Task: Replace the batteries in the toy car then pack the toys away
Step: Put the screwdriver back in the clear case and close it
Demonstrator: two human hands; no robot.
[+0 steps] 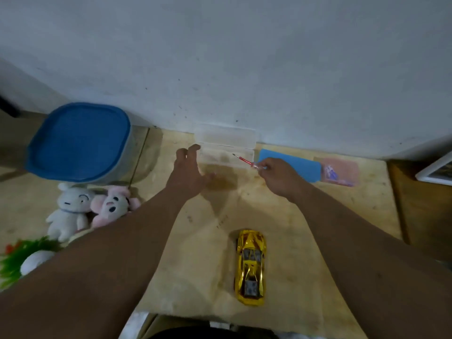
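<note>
Wall fills the top half, plain, nothing readable on it. Tabletop pale wood grain, stained; its near edge is cut off at the bottom of the frame, dark stuff below it unclear. Both forearms enter from the bottom corners and cover much of the surface.

Blue-lidded tub far left by the wall, lid on, contents hidden. Right edge: a white-framed object cut off by the frame, can't identify.

Toy car: shiny gold/yellow, wheels down, lengthwise away from the viewer, near centre of tabletop between the arms, touched by neither hand. Underside hidden.

White plush and pink plush lie side by side, touching, left of the left arm. Green-and-white toy at the left edge, half cropped, partly behind the arm.

Clear plastic case open against the wall, hard to see, interior unclear. Blue pad just right of it, then a pink packet, blurred print.

Left hand open, fingers spread, at the case's left end; contact unclear. Right hand pinches a small red-shafted screwdriver, tip pointing over the case.
</note>
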